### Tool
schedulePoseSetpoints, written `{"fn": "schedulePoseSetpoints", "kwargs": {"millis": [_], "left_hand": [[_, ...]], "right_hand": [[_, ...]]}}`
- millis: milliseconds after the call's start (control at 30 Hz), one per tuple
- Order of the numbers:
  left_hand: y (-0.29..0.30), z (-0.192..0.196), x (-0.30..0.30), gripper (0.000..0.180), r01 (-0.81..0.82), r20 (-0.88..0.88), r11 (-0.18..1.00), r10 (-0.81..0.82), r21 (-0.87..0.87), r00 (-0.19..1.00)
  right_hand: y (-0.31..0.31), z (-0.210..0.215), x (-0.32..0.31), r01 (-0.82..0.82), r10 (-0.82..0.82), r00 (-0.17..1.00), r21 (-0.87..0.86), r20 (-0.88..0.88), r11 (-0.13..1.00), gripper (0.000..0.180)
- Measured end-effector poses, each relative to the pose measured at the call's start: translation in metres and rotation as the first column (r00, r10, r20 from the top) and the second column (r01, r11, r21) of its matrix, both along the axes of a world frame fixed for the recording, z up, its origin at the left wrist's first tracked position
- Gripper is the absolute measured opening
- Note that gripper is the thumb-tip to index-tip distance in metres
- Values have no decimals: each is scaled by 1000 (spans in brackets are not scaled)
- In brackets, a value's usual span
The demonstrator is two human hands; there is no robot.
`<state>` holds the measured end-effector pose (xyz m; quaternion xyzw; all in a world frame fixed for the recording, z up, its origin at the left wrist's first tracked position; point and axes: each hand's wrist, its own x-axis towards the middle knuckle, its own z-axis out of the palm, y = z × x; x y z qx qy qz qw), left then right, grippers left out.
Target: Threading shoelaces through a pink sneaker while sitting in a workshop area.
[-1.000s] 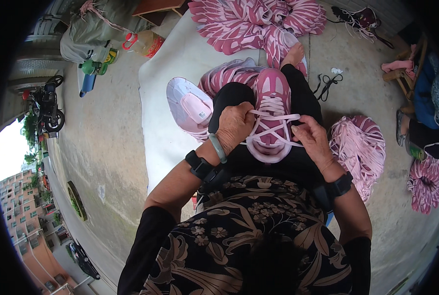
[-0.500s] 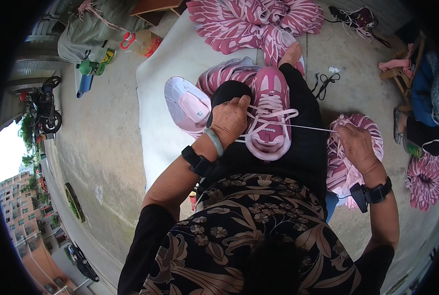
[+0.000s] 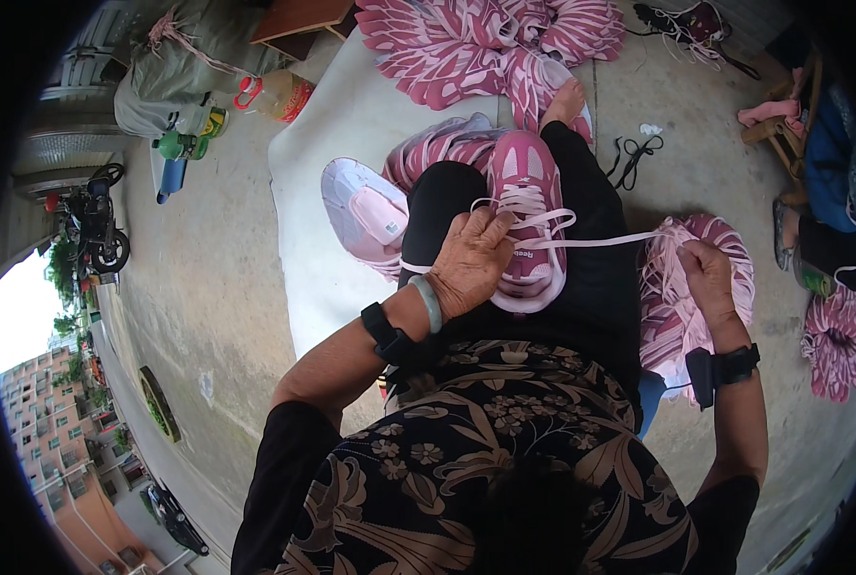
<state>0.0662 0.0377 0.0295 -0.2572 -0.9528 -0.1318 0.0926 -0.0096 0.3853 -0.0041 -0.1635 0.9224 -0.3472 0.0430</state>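
Observation:
A pink sneaker (image 3: 526, 165) lies across my lap, its toe end away from me and its tongue and heel opening nearer. Pale pink shoelace runs through its eyelets, with loops loose over the tongue. My left hand (image 3: 474, 251) is closed at the shoe's left edge, pinching the lace beside the eyelets; its fingertips partly cover the spot. Off to the right, my right hand (image 3: 710, 273) is closed on the far end of the shoelace (image 3: 610, 241), which stretches nearly level from the shoe.
Pink shoe uppers (image 3: 447, 57) are heaped on a white sheet (image 3: 303, 249) ahead. Another bundle of uppers (image 3: 701, 326) sits beneath my right hand. A pale shoe piece (image 3: 365, 216) lies left of my knee. Black cord (image 3: 636, 161) and a jug (image 3: 282, 96) rest on the floor.
My left hand has shifted right and slightly down, onto the shoe's edge. The shoelace to my right hand now looks wider and flatter. My right hand stays at about the same place.

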Motion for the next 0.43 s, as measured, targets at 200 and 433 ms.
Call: {"fn": "schedulePoseSetpoints", "kwargs": {"millis": [200, 433], "left_hand": [[-5, 10, -6, 20, 29, -68, 997, -33, -69, 997], [-24, 12, -27, 15, -196, -18, 927, 201, -321, 979]], "right_hand": [[-47, 27, 16, 625, 96, 383, -335, 919, 705, 14], [-66, 22, -5, 669, 293, 525, -601, 799, 437, 15]]}}
